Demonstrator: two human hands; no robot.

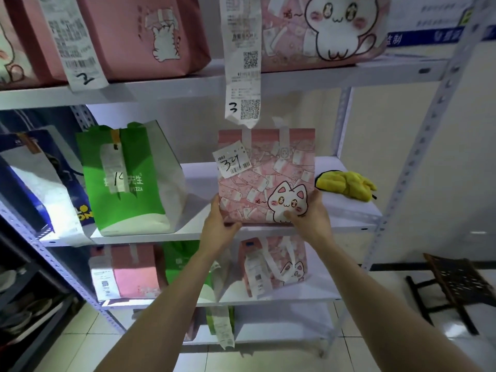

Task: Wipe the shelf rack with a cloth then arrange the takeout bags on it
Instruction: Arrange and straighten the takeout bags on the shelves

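Ref = pink cat bag (265,175): upright at the front edge of the middle board of the shelf rack (349,216), "34" label (233,162) on its upper left. Far left of it at the same level is a blue-and-white bag (35,189). Nearer on the left, well apart from it, stands a green bag (126,181) with a receipt strip (114,167) down its front. Above-left, one board up, is a pink bag (139,36) with a receipt marked "2" (77,49). Below-left, one board down, a plain pink bag (131,272) sits beside a second green bag (185,264). The left hand (218,226) grips the ref bag's lower-left corner, fingers curled round the edge with the tips hidden behind the bag. Directly above, a long receipt marked "3" (243,63) hangs from the upper board, its end just over the bag's top edge. Directly below is a smaller cat-print bag (279,267), and lower still a green bag with a dangling receipt (220,318). The right hand (311,218) grips the lower-right corner, thumb (291,215) pressed on the cat print, fingers (315,196) up the right edge. Above-right is a large cat bag (322,30). Right of the ref bag on the same board, near but not touching, lies a crumpled yellow cloth (346,185). Far below-right, a dark stool (456,285) stands on the tile floor.
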